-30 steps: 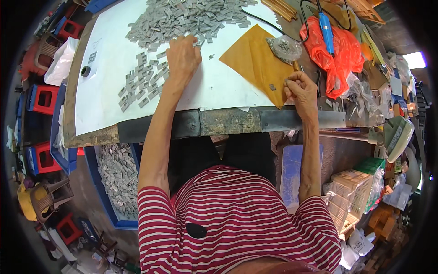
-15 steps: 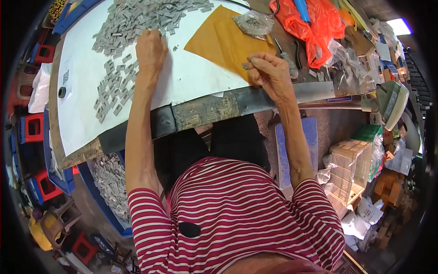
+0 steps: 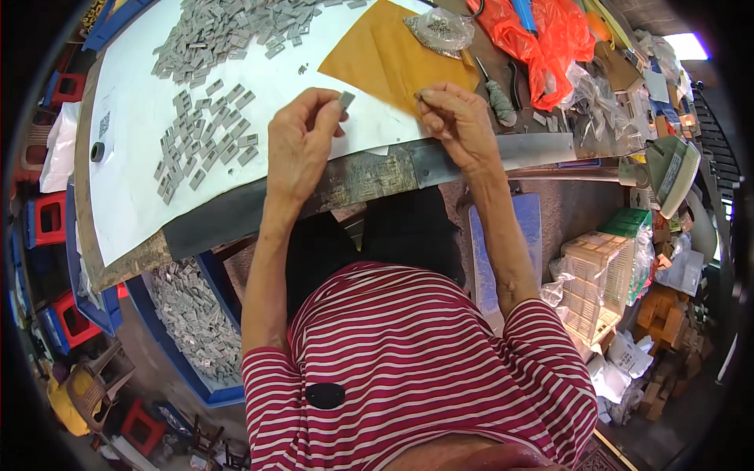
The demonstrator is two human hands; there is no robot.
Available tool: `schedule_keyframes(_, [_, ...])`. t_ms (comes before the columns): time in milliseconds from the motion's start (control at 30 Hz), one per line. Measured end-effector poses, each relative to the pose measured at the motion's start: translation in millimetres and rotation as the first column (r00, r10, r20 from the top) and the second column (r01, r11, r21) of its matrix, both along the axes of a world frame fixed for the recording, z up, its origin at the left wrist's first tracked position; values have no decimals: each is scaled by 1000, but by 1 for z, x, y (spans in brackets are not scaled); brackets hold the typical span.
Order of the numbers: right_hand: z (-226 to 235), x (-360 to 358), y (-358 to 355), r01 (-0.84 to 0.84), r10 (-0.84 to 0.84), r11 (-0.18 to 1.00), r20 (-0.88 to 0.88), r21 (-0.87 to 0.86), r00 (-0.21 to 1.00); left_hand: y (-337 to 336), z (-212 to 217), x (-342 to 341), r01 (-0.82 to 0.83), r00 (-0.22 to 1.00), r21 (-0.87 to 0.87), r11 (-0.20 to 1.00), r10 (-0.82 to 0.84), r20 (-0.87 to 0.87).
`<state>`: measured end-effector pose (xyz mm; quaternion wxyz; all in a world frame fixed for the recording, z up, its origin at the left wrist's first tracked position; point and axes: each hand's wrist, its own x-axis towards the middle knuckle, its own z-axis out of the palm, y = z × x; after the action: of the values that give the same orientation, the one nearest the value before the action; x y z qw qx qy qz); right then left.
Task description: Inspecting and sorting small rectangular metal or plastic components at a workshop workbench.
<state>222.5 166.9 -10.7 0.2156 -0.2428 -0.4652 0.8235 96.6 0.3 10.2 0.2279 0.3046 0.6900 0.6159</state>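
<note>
Item: our left hand [image 3: 302,145] pinches a small grey piece [image 3: 346,99]; right hand [image 3: 455,122], fingers clenched on something tiny, above the bench [image 3: 236,208].

The worktable [image 3: 369,177] has a dark worn front edge, and a large white sheet [image 3: 141,196] covers most of its top. On the sheet lie many small grey flat pieces [image 3: 208,145], some in a loose group and more in a heap at the far side. A yellow-brown paper [image 3: 385,59] lies beside them. To the right are a clear bag of small parts [image 3: 440,31], a screwdriver [image 3: 496,96] and orange plastic bags [image 3: 554,39].
</note>
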Motion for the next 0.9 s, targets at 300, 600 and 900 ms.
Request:
schedule_keyframes(300, [-2, -1, -8, -29, 29, 1000, 0, 3, 1000, -9, -9, 21, 70, 970, 48, 996, -79, 231])
schedule_keyframes(600, [2, 0, -17, -69, 65, 997, 75, 43, 995, -11, -14, 27, 102, 962, 22, 995, -104, 251])
schedule_keyframes(900, [-6, 1, -19, -97, 100, 995, 122, -26, 988, -14, -14, 30, 120, 957, 6, 993, -117, 267])
